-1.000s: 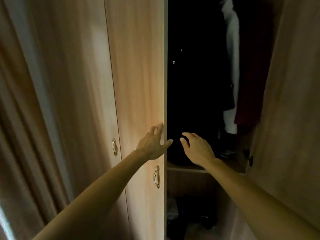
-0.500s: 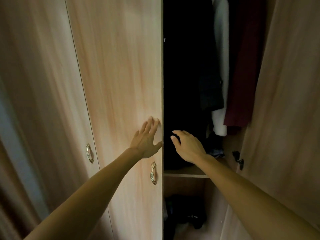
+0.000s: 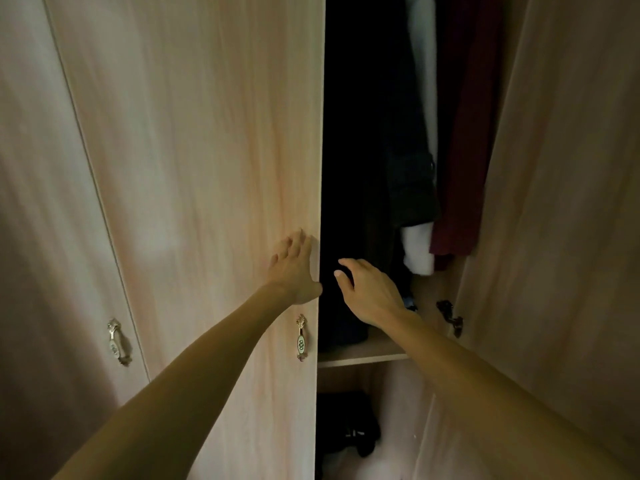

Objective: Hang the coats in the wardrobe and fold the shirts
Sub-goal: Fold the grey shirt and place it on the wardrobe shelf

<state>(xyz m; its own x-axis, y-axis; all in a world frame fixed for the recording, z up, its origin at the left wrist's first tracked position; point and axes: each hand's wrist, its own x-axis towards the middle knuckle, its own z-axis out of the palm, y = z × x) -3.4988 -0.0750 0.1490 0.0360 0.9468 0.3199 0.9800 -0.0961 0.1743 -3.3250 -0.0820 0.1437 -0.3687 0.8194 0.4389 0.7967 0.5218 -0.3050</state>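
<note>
I face a light wooden wardrobe whose right door [image 3: 561,202] stands open. Inside hang a black coat [image 3: 360,150], a white garment [image 3: 420,251] and a dark red coat [image 3: 464,150]. My left hand [image 3: 294,268] lies flat, fingers spread, on the closed door [image 3: 207,168] by its right edge, above the ornate handle [image 3: 301,337]. My right hand [image 3: 367,292] reaches into the gap, fingers apart, in front of the black coat's lower part; it holds nothing.
A wooden shelf [image 3: 363,351] crosses the wardrobe below the hanging clothes. Dark items [image 3: 349,424] lie in the compartment under it. A second closed door with its own handle [image 3: 117,341] is further left. A dark knob [image 3: 450,317] sits on the open door's inside.
The view has shifted left and up, so the curtain at the left has left the frame. My left hand has flattened against the door; my right hand stays in the gap.
</note>
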